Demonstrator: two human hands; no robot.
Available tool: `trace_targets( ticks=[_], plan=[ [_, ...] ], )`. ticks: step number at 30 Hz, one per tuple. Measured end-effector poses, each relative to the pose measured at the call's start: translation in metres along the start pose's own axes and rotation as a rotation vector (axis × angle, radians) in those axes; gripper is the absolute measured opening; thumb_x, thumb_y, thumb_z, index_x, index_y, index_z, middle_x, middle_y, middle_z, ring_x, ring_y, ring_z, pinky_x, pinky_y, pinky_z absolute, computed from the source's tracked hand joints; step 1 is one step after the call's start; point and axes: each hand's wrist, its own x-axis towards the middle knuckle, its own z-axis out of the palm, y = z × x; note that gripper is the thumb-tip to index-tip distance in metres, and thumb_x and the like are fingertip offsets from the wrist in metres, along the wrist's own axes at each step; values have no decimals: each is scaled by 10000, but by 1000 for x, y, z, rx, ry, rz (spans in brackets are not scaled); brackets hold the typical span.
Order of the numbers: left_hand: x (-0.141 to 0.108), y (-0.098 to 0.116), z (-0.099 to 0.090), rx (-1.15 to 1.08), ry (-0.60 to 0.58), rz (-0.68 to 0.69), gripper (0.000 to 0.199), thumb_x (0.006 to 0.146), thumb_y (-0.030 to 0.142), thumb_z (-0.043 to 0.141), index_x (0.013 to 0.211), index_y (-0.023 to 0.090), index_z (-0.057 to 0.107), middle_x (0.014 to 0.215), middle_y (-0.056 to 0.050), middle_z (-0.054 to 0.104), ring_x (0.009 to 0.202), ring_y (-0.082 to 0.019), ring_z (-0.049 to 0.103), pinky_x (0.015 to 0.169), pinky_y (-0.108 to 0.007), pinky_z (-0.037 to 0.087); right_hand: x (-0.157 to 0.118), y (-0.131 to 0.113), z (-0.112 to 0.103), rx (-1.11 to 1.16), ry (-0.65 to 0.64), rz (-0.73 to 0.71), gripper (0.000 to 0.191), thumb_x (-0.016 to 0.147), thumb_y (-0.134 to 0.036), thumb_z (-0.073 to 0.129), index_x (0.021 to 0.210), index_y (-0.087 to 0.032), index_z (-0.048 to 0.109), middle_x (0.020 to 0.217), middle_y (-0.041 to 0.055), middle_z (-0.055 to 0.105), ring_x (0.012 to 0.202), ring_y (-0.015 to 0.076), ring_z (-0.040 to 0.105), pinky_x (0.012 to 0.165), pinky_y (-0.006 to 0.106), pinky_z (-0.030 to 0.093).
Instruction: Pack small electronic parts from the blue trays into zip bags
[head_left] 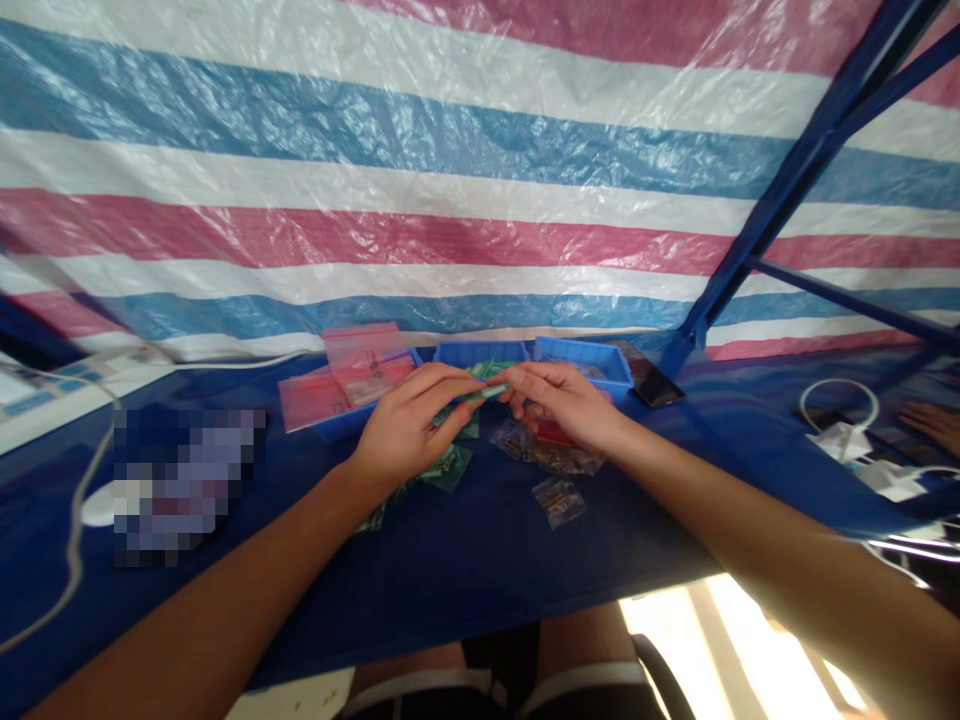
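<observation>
- A thin green strip with a pale tip [480,393] is up in the air above the tabletop, between the two hands.
- The left hand [412,425] has its grip clamped on the strip, with the fingers and thumb together.
- The right hand [561,400] has its grip closed at the pale tip.
- Small flat green pieces [448,468] lie in a pile just under the left hand.
- Small clear plastic bags of gold pins [559,503] lie near the right hand.
- Three blue plastic trays [480,352] sit behind the hands.
- Pink plastic bags [366,362] lie on the left tray.
- A black phone [658,388] lies just beside the right tray.
- A shiny dark blue tabletop [480,570] holds it all.
- A big striped plastic sheet [375,170] in blue, white and pink hangs behind.
- Another person's hand [934,425] rests far off to the right, near a white cable [836,400].
</observation>
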Motion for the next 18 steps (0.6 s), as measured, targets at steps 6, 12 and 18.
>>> trace_targets(
  ticks=[6, 12, 18],
  plan=[
    [-3, 5, 4, 60, -38, -105, 388, 1074, 319, 662, 1445, 212, 622, 1153, -84, 770, 906, -179, 750, 880, -313, 626, 0, 1, -1, -100, 26, -79, 347, 816, -501, 922, 888, -180, 809, 782, -5, 701, 672, 114, 565, 625, 246, 443],
    [3, 7, 0, -3, -66, -20, 515, 972, 393, 793, 1445, 251, 644, 1564, -164, 591, 1431, -337, 598, 1148, -509, 572, 0, 1, -3, 187, 53, 163, 421, 760, -509, 956, 829, -200, 679, 543, -108, 392, 449, 51, 219, 427, 224, 137],
    [4, 5, -2, -6, 6, 45, 241, 1052, 180, 632, 1265, 247, 724, 1301, -101, 764, 1223, -238, 719, 1112, -443, 569, -1, 1, 2, 197, 36, 200, 449, 742, -536, 964, 882, -195, 708, 541, -98, 414, 447, 59, 277, 420, 213, 147]
  ],
)
